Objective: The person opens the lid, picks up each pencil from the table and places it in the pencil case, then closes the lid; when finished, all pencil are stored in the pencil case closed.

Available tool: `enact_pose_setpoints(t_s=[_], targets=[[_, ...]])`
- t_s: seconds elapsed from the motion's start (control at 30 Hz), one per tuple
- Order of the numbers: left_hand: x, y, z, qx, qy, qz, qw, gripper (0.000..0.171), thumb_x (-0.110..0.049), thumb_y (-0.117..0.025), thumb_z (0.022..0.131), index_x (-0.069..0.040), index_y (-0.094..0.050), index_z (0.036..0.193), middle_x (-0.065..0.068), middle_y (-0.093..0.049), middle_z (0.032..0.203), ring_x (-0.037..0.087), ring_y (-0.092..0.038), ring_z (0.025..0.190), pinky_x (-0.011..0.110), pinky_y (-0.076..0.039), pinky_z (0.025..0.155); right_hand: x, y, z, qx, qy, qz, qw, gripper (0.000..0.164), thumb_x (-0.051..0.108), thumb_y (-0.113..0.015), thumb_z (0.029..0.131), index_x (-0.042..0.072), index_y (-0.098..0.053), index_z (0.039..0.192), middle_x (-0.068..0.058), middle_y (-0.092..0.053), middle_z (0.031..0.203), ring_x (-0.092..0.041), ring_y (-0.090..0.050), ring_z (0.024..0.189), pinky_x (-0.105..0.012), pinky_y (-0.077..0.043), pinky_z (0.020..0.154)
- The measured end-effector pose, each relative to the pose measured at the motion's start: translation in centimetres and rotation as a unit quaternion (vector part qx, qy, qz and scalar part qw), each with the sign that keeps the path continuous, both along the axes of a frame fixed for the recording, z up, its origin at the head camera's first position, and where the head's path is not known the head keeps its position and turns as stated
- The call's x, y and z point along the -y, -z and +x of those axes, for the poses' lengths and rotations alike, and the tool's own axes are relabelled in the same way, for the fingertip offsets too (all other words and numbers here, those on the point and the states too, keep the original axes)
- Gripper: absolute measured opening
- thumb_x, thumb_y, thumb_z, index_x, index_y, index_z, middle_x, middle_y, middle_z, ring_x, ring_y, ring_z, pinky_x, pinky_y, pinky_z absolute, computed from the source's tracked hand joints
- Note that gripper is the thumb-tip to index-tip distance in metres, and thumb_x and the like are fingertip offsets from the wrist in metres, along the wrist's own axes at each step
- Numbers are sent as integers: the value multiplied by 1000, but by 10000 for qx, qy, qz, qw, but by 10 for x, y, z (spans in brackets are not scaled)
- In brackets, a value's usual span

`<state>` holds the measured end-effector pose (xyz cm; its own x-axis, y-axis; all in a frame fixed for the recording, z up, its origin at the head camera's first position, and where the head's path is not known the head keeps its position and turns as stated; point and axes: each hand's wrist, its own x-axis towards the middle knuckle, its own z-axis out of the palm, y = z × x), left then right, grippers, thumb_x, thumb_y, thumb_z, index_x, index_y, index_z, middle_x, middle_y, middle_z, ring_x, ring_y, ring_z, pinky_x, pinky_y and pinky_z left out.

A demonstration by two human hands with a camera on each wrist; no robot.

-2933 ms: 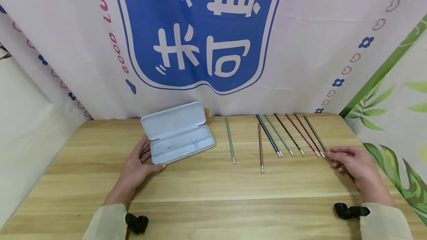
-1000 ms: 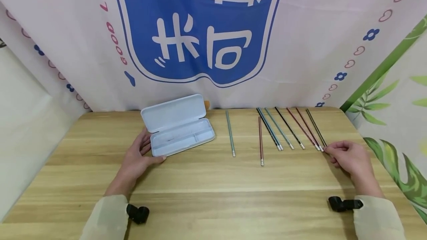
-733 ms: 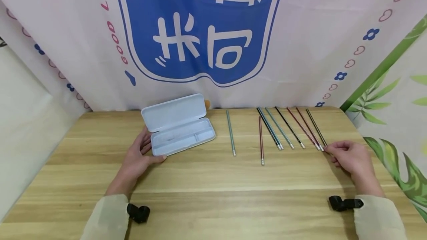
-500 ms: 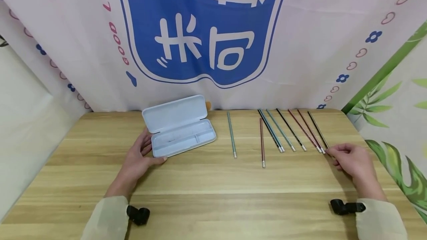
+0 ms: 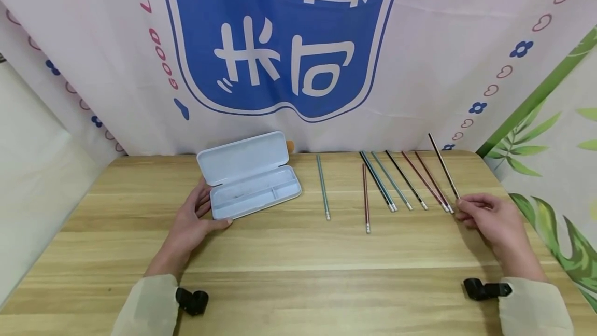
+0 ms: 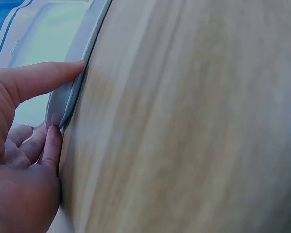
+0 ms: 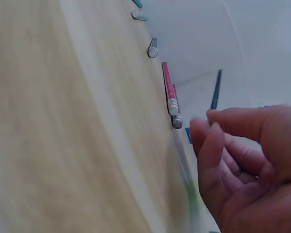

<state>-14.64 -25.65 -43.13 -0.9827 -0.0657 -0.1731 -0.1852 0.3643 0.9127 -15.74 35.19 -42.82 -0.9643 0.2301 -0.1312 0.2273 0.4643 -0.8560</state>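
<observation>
A light blue pencil case (image 5: pixel 254 193) stands with its lid up at the back left of the table; its divided tray looks bare. My left hand (image 5: pixel 192 222) holds the case by its left end, thumb (image 6: pixel 48 77) along the front edge and the other fingers at the corner. At the right, my right hand (image 5: pixel 492 224) pinches a dark pencil (image 5: pixel 443 165) by its eraser end between thumb and fingertips. The pencil tilts up off the table, its far end in front of the cloth. Beside it lie two red pencils (image 5: pixel 426 183).
More pencils lie in a loose row: a black one (image 5: pixel 406 179), a teal one (image 5: pixel 392 180), a dark and blue pair (image 5: pixel 378 180), a red one (image 5: pixel 366 198) and a lone green one (image 5: pixel 323 187). A printed cloth (image 5: pixel 420 66) hangs behind the table (image 5: pixel 298 294).
The dark pencil lay on the table under my right fingertips; now it is raised, its far end lifted above the table edge. My left hand and the case have stayed put.
</observation>
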Motion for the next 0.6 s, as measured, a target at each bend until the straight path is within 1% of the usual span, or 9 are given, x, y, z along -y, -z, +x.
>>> enact_pose_setpoints(t_s=[0.1,0.23,0.3,0.43,0.53,0.6], targets=[[0,0,0,16,4,-6,10000,126,-5,-87,88,-25,1,175,17,-26,176,40,-30,163,53,-29,136,5,-6,-1,-34,-111,-94,9999,42,25,-65,109,-9,-61,135,20,-73,86,0,-74,79,-22,-66,72],[1,0,1,58,6,-17,10000,126,-6,-87,88,-26,2,175,17,-25,177,41,-31,162,55,-30,135,14,-13,-1,-128,-393,-256,9988,43,21,-64,109,-11,-57,138,16,-72,93,-1,-74,84,-22,-67,78],[2,0,1,68,10,-25,10000,127,-7,-88,88,-27,2,175,17,-25,177,41,-31,162,55,-30,135,19,-17,-2,-223,-523,-349,9978,40,18,-64,109,-11,-57,136,15,-73,94,-2,-75,86,-23,-67,80],[1,-1,1,87,-16,-55,9999,128,-9,-89,87,-29,2,174,15,-25,177,40,-31,163,54,-30,135,32,-25,-2,-447,-704,-471,9954,33,15,-67,107,-8,-62,130,16,-75,93,-3,-76,86,-22,-67,79],[1,-1,1,86,-6,-82,9999,128,-10,-89,87,-30,2,174,15,-25,177,39,-31,162,54,-30,135,45,-30,-3,-506,-835,-541,9937,32,13,-68,106,-9,-63,129,15,-75,94,-3,-77,86,-22,-67,81],[1,0,1,87,12,-79,9999,128,-9,-88,88,-30,3,174,15,-25,177,40,-31,162,54,-30,135,55,-32,-5,-556,-921,-481,9930,32,13,-69,106,-10,-64,129,9,-76,98,-3,-77,87,-23,-67,81]])
